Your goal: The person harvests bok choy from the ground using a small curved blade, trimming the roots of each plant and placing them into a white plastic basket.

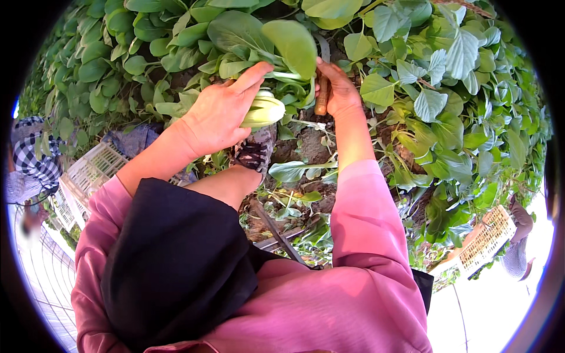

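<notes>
My left hand [219, 112] grips a bok choy plant [265, 109] at its pale white-green base, its broad green leaves [276, 44] rising above my fingers. My right hand [338, 88] is shut on a knife with a brown wooden handle [321, 97], held upright right beside the plant's base; the blade [323, 50] points up into the leaves and is partly hidden. Both pink sleeves come in from below. A black cloth [176, 259] covers my lap.
Dense rows of leafy greens [459, 88] fill the bed all around. A white plastic crate [88, 176] sits at the left, another crate [485, 238] at the lower right. A person in a checked garment [32, 156] is at the far left. My shoe [256, 150] rests on bare soil [312, 147].
</notes>
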The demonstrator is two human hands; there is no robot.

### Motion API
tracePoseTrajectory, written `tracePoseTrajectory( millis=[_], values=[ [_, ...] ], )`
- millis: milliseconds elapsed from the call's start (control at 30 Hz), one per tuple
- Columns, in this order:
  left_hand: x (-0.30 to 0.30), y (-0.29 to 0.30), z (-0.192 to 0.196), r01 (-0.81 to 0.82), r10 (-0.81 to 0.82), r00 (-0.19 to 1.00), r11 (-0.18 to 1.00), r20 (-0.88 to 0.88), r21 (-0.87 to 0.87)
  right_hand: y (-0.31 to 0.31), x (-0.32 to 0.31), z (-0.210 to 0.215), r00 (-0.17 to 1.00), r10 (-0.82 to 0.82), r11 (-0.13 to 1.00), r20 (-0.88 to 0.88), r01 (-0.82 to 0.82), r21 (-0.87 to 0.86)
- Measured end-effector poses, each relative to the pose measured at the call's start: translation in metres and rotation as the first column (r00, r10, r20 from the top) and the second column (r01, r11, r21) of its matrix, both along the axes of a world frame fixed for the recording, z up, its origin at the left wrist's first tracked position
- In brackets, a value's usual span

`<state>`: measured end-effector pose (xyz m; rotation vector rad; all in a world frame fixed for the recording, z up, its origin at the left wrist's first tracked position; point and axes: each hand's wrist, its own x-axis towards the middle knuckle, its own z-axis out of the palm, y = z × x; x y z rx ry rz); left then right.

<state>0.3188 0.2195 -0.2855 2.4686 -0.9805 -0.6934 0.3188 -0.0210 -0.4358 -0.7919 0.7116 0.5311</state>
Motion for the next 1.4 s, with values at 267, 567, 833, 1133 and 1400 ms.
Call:
tracePoseTrajectory(
  millis=[267, 567, 833, 1133, 1400],
  values=[
    [-0.042, 0.004, 0.021, 0.576, -0.56, 0.804, 0.817, 0.199, -0.028, -0.045, -0.089, 0.012, 0.926, -0.36, 0.932, -0.112, 0.35, -0.097],
    [-0.001, 0.017, -0.06, -0.479, 0.411, -0.083, 0.783, -0.908, 0.398, -0.007, -0.153, 0.092, 0.993, -0.046, 0.99, -0.105, 0.031, -0.14],
    [0.005, -0.034, -0.002, -0.141, 0.46, 0.223, 0.888, -0.86, 0.438, 0.039, -0.139, 0.103, 0.985, -0.17, 0.893, -0.009, 0.15, -0.425],
    [-0.01, -0.026, -0.031, -0.132, 0.298, 0.148, 0.951, -0.943, 0.279, 0.014, -0.146, 0.115, 0.99, 0.134, 0.913, -0.051, -0.143, -0.383],
    [-0.006, -0.042, -0.017, -0.282, 0.178, 0.142, 0.95, -0.974, 0.133, -0.071, -0.187, 0.072, 0.923, 0.347, 0.294, -0.168, -0.277, -0.915]
  ],
)
